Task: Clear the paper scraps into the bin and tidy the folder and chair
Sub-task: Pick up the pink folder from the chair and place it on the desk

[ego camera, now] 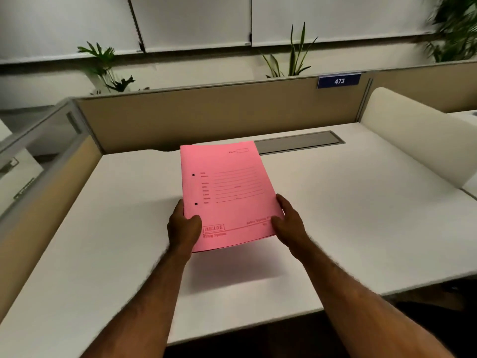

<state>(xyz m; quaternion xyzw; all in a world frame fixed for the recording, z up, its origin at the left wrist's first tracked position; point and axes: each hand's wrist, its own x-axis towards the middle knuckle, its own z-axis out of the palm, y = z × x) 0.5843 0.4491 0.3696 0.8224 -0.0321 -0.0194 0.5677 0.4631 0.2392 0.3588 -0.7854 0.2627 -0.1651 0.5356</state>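
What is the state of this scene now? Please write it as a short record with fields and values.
held object: pink folder, closed, printed cover facing up
left hand: grips the folder's near left corner
right hand: grips the folder's near right corner
folder position: lifted above the white desk, shadow below it
desk surface: no paper scraps visible
behind desk: beige partition with blue sign 473, plants beyond
bin and chair: not in view

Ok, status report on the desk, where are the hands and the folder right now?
Left hand and right hand: both gripping the near corners of the pink folder. Folder closed, held above the white desk, shadow beneath. No scraps, bin or chair in view.
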